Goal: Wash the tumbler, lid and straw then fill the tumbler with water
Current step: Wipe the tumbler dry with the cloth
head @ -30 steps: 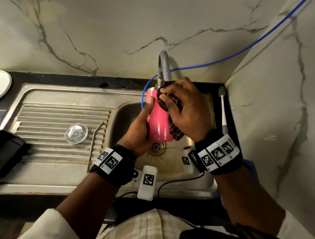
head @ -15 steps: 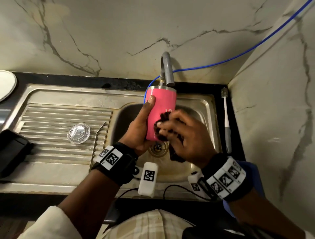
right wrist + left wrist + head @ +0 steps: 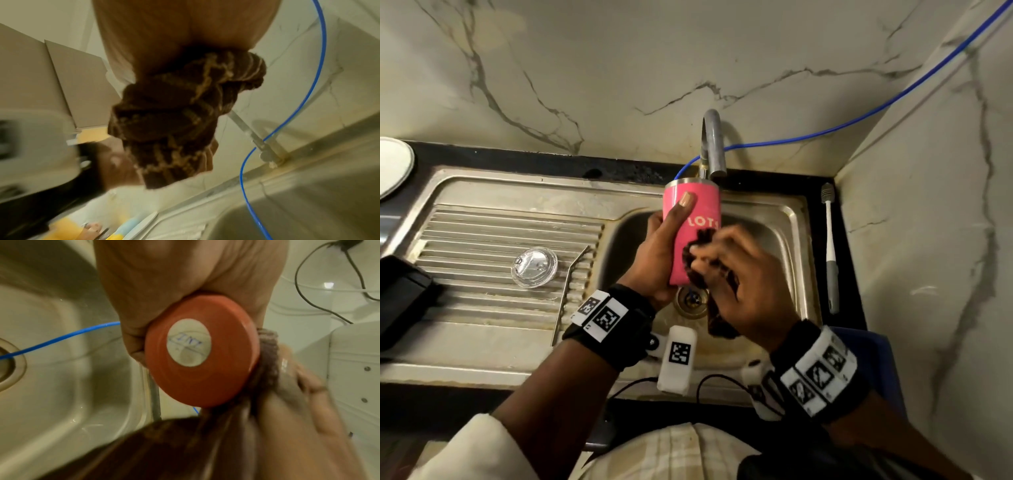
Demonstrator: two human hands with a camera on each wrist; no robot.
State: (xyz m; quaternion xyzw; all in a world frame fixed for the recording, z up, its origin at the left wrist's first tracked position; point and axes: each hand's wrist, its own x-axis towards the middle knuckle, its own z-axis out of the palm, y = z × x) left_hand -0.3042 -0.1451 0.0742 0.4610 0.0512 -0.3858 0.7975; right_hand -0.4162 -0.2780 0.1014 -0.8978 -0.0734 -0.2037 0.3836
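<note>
My left hand point(image 3: 664, 253) grips the pink tumbler point(image 3: 693, 212) upright over the sink basin, its steel rim just under the tap spout point(image 3: 712, 147). The left wrist view shows the tumbler's round base point(image 3: 201, 350) with a white sticker, held by the left hand point(image 3: 164, 288). My right hand point(image 3: 743, 277) holds a dark brown patterned cloth point(image 3: 698, 260) against the tumbler's lower right side. The bunched cloth point(image 3: 180, 116) fills the right wrist view under the right hand point(image 3: 180, 29). The clear lid point(image 3: 534, 267) lies on the ribbed drainboard. A thin metal straw point(image 3: 570, 291) lies beside it.
The steel sink point(image 3: 774, 219) has its drain point(image 3: 690, 301) below the tumbler. A blue hose point(image 3: 859, 120) runs from the wall to the tap. A long white-and-grey brush point(image 3: 830, 246) lies on the right counter. A black object point(image 3: 400, 294) sits at left, a white plate point(image 3: 393, 164) far left.
My right hand has slid the cloth down from the tumbler's top to its lower part. The left hand keeps the tumbler under the tap.
</note>
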